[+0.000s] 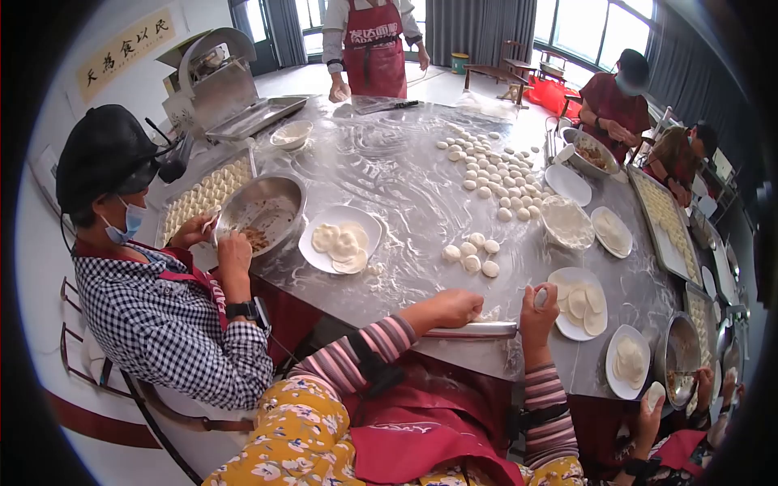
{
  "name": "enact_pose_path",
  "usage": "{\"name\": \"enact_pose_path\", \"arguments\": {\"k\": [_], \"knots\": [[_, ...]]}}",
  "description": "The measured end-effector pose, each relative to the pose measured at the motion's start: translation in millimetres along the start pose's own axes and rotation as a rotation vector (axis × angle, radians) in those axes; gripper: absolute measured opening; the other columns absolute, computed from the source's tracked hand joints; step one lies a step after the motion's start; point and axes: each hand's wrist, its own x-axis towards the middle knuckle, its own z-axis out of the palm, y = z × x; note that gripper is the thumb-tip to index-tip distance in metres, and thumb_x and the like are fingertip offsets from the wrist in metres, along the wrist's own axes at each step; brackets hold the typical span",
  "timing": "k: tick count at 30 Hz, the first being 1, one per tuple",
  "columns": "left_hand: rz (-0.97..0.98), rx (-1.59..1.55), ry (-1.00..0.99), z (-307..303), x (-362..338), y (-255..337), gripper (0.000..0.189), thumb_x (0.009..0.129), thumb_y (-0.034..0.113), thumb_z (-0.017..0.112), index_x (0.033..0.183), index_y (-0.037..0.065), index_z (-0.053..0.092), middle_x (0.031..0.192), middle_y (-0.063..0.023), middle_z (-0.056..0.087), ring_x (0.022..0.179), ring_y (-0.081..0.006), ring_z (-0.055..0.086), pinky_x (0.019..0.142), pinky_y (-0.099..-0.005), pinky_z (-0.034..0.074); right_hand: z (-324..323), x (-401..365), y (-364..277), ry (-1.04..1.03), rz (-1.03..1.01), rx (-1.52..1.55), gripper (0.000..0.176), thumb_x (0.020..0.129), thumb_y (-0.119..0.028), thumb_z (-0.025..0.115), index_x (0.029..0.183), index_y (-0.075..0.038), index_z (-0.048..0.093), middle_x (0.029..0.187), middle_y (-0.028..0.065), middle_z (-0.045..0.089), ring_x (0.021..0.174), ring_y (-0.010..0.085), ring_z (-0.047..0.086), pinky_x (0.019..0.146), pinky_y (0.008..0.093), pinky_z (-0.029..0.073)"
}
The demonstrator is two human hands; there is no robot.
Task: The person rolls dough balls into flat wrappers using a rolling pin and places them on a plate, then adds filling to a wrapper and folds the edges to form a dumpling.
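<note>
My left hand lies fisted on the floured metal table, just below a few small dough balls. My right hand is raised at the table's edge and closed around a small white object, seemingly a dough piece or a pin's end. A shiny metal bar runs between both hands along the edge. A white plate of flat round wrappers sits right beside my right hand.
A masked person at left works at a steel filling bowl, beside a plate of wrappers. Many dough balls lie mid-table. Other people sit at right and stand at the far end. Trays of dumplings and more plates line the edges.
</note>
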Motion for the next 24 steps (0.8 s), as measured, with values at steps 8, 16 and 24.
{"name": "enact_pose_path", "arguments": {"k": [8,16,24], "knots": [[0.081,-0.098,0.084,18,-1,-22,0.008,0.078,0.012,0.058,0.080,0.005,0.060,0.077,-0.0172,0.062,0.076,-0.0345,0.060,0.065,-0.0425,0.045,-41,-46,-11,0.007,0.046,0.030,0.018,0.079,0.000,0.063,0.087,-0.003,0.048,0.072,0.0134,0.052,0.061,0.0273,0.053,0.059,0.0366,0.044],[-0.027,0.032,0.020,10,-3,9,0.011,0.082,0.014,0.057,0.088,0.004,0.059,0.083,-0.0184,0.062,0.079,-0.0352,0.060,0.069,-0.0415,0.046,-9,-9,-6,0.053,-0.057,0.005,0.016,0.080,-0.001,0.062,0.088,-0.003,0.048,0.067,0.0094,0.050,0.057,0.0211,0.053,0.055,0.0346,0.043],[-0.004,0.048,-0.010,7,-9,-2,0.015,0.078,0.014,0.061,0.087,0.002,0.060,0.079,-0.0184,0.062,0.076,-0.0335,0.061,0.067,-0.0398,0.046,-41,-48,-7,0.004,0.060,0.034,0.018,0.079,0.000,0.062,0.086,-0.003,0.046,0.068,0.0137,0.051,0.059,0.0260,0.053,0.056,0.0354,0.044]]}}
